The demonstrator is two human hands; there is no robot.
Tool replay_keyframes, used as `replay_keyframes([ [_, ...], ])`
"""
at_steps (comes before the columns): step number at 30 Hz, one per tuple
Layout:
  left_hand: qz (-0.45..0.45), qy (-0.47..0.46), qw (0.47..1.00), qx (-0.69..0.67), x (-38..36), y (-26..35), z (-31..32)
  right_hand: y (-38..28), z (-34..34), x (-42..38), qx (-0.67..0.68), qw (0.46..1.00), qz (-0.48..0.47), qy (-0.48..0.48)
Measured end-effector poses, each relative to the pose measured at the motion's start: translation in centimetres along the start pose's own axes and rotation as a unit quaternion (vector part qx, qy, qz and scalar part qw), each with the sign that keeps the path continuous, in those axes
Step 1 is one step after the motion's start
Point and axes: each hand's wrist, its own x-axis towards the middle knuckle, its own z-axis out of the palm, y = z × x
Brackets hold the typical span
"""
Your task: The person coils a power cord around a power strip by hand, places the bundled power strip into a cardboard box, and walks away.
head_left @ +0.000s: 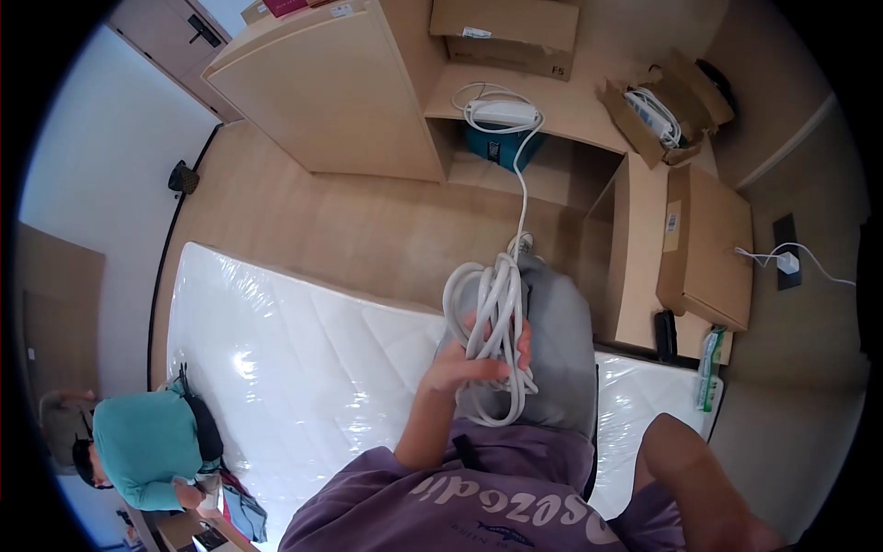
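Note:
My left hand [471,366] is closed round a thick bundle of coiled white cable [497,308], held in front of my lap. From the bundle, a single strand runs up to a white power strip [501,113] on the desk shelf, where more of the cord lies in loose loops. On the right side only my bent right forearm and elbow show; the right hand itself is out of the picture.
A plastic-wrapped mattress [303,340] lies around me. Ahead, the wooden desk [570,101] carries an open carton with another power strip [655,120] and a closed cardboard box [708,248]. A teal box [501,147] sits below. At left, a person in a teal top [147,446] bends over.

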Motion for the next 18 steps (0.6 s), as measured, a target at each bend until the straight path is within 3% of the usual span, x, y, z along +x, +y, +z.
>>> replay_keyframes([
  [6,0.002,-0.006,1.000,-0.017,0.0,-0.1,-0.1,1.6,2.9,-0.5,0.310,0.932,0.088,0.162],
  [10,-0.002,0.002,1.000,-0.012,-0.1,-0.1,0.1,0.9,1.6,0.0,0.165,0.984,0.035,0.063],
  [18,0.003,0.012,1.000,-0.024,0.0,-0.5,0.0,0.3,0.7,0.7,0.004,0.999,-0.025,-0.024],
])
